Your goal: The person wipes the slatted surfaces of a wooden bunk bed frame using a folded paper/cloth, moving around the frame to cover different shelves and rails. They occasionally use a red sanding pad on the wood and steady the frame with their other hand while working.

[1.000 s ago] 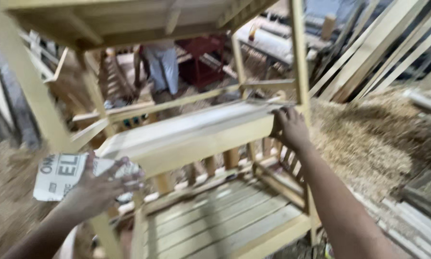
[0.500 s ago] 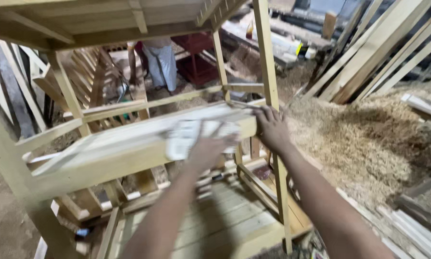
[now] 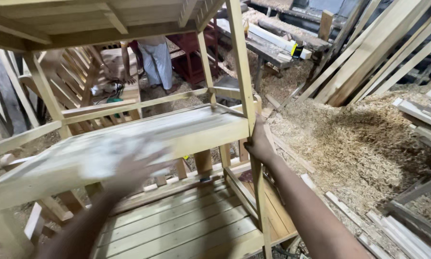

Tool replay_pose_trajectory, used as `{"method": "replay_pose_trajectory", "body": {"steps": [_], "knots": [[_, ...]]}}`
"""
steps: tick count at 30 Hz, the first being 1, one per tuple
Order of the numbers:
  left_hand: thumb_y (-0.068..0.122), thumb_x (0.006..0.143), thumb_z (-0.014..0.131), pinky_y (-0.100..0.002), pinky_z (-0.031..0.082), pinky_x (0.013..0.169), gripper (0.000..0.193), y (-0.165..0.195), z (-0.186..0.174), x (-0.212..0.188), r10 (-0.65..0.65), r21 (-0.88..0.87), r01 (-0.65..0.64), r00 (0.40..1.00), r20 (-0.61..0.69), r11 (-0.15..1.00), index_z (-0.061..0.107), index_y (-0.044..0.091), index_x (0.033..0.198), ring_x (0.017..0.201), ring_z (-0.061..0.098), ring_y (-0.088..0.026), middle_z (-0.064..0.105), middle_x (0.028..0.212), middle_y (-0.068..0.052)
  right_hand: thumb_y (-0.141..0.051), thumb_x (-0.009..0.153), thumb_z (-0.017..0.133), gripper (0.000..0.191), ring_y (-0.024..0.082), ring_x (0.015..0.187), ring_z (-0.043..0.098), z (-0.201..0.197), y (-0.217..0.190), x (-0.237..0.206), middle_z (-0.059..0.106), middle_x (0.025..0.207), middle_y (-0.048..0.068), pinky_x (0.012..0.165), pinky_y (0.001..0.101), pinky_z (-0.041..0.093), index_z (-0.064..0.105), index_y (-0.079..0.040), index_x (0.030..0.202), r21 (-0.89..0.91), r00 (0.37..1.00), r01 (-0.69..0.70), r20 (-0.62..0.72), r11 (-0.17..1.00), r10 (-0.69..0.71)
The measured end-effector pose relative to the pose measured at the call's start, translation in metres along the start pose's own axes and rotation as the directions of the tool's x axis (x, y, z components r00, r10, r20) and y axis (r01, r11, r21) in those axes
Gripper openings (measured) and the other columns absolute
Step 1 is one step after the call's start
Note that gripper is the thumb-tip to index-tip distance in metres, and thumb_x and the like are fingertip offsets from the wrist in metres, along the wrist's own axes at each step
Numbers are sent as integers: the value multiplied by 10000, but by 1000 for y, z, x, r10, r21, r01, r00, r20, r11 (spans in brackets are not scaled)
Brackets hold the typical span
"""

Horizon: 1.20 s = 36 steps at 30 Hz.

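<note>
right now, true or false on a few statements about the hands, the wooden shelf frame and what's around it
1. The right hand grips the upright post of the wooden shelf frame. True.
2. The left hand is sharp and rests on the floor. False: it is motion-blurred, over the middle shelf.
3. Wood shavings are heaped to the right of the frame. True.
4. Nobody else is in view. False: another person stands behind the frame.
5. The bottom shelf is a solid metal sheet. False: it is made of wooden slats.
</note>
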<state>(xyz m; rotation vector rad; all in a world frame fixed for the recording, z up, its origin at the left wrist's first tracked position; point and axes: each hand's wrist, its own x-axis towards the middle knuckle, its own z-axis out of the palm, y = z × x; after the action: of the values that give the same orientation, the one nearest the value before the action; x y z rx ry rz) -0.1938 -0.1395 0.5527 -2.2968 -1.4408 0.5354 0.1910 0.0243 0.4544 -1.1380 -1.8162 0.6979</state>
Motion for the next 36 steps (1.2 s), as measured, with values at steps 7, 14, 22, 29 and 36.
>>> {"method": "replay_pose_trajectory", "body": {"steps": [7,14,22,29,36], "knots": [[210,880,673,-822,-4,1128,668,139,-47,193,-36,-261,-102,879,-476,960,466,435,1473,1574,70,-394,199,1681,155,78,723,737,1096,479,1415,401,-6,10,6,368,1543,322,1130,487,408,104,-59,1607,-287,972,203,-59,936,-229],[223,910,607,-735,159,1104,544,53,15,71,-52,-246,-82,868,-493,966,585,485,1387,1472,260,-333,366,1584,149,-79,772,797,1001,415,1279,559,-15,-5,-6,532,1372,271,1073,458,462,181,-99,1560,-221,991,-110,50,969,123],[420,998,517,-483,528,890,458,-80,22,-102,-723,-568,746,599,345,347,580,386,1451,1099,681,-292,630,1403,-45,-45,708,849,1139,479,1375,412,-11,2,4,402,1458,328,1137,457,383,94,-37,1561,-279,998,-59,20,959,67],[447,989,527,-426,478,1058,416,20,-64,122,-240,-890,213,963,122,404,650,307,1361,1208,661,-244,699,1335,-41,-61,703,842,1168,458,1336,458,-16,14,7,347,1504,315,1101,462,428,52,-23,1561,-359,966,-214,59,909,251],[537,991,451,-468,447,1097,500,60,-89,234,19,-924,-12,1000,-5,381,546,321,1432,1263,625,-263,641,1402,-60,-91,738,795,881,384,1318,566,-16,6,17,544,1384,242,1110,428,511,321,-60,1480,-444,943,-193,164,875,291]]}}
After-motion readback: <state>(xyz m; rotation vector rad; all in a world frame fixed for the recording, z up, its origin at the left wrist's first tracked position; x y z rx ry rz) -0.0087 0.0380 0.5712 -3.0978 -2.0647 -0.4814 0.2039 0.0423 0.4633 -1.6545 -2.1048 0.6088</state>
